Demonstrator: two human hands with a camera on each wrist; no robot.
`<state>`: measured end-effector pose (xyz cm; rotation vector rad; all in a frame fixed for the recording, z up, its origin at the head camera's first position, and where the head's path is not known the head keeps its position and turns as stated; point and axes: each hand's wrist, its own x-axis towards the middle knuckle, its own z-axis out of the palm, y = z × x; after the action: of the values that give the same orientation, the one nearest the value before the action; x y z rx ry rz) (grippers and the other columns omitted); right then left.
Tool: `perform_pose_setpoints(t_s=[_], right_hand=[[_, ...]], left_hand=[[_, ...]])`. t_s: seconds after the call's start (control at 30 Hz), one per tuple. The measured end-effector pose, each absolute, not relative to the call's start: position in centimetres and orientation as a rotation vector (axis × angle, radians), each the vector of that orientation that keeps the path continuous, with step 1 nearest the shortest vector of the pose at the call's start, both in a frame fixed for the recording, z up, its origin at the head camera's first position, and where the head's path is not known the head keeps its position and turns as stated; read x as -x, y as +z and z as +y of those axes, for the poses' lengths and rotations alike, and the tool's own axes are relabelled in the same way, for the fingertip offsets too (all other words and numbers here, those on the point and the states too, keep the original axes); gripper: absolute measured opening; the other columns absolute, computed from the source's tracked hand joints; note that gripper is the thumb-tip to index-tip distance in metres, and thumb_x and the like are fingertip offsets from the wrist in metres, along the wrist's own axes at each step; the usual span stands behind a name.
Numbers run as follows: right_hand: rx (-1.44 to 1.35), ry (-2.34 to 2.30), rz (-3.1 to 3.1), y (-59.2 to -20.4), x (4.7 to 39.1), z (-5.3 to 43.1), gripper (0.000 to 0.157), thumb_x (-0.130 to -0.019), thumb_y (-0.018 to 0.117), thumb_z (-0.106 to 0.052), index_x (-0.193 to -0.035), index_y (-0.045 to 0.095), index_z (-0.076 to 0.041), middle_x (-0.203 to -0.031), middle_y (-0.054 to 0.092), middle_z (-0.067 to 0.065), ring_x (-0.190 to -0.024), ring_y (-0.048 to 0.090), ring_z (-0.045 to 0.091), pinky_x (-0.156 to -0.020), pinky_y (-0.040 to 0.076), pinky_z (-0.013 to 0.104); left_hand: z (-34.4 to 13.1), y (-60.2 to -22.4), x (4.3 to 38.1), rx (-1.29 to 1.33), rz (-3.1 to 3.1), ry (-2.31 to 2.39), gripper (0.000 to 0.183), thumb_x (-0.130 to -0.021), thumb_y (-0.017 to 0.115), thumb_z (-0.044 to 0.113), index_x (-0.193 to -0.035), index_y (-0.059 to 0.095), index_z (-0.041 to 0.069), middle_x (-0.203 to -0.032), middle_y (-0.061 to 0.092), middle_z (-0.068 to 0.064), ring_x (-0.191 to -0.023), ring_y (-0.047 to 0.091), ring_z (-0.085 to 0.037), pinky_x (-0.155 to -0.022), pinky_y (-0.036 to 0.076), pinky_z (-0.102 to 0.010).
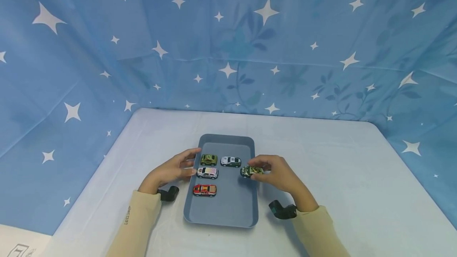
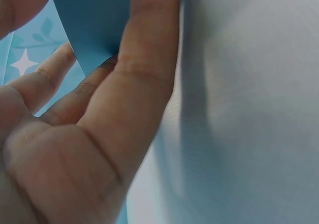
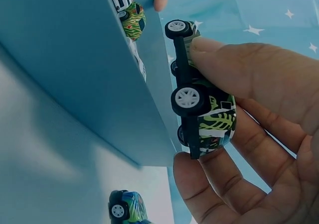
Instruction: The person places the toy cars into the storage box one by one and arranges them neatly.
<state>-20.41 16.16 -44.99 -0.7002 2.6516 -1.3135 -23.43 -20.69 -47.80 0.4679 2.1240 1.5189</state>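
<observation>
My right hand (image 1: 276,171) pinches a camouflage toy car (image 1: 251,171) between thumb and fingers, above the right rim of a blue-grey tray (image 1: 232,209). In the right wrist view, the car's dark underside and white-hubbed wheels show. My left hand (image 1: 175,168) rests against the tray's left side, fingers extended and thumb tip at the rim. Inside the tray stand a green toy car (image 1: 208,160), a white-and-dark-green toy car (image 1: 231,162), a white toy car with a checkered roof (image 1: 207,173), and a red toy car (image 1: 205,190).
A blue-green toy car (image 3: 128,207) stands on the table outside the tray, concealed from the head view. White cloth covers the table (image 1: 342,177). Behind it hangs a blue star-patterned curtain (image 1: 200,39). Both wrists carry small black cameras (image 1: 283,210).
</observation>
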Motion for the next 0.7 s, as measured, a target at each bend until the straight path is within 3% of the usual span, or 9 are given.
perform_pose_setpoints(t_s=[0.23,0.7], right_hand=[[0.713,-1.307,2.64,-45.1,20.5,15.6,0.034,-0.09,0.087,-0.003,-0.122,0.077,0.004,-0.119,0.079,0.012,-0.11,0.074,0.032,-0.095,0.059,0.052],[0.715,-1.292,2.638,-44.7,20.8,14.6,0.031,-0.088,0.087,0.0,-0.118,0.08,0.001,-0.112,0.08,0.009,-0.102,0.072,0.025,-0.089,0.058,0.044]], left_hand=[[-20.7,-47.8,23.4,-0.461,2.128,1.519,0.083,-0.105,0.074,0.013,-0.17,0.024,-0.001,-0.172,0.022,-0.036,-0.155,0.027,-0.061,-0.114,0.045,-0.066],[-20.7,-47.7,23.5,-0.447,2.122,1.515,0.084,-0.105,0.073,0.013,-0.171,0.023,0.0,-0.172,0.022,-0.035,-0.156,0.026,-0.06,-0.114,0.044,-0.067]])
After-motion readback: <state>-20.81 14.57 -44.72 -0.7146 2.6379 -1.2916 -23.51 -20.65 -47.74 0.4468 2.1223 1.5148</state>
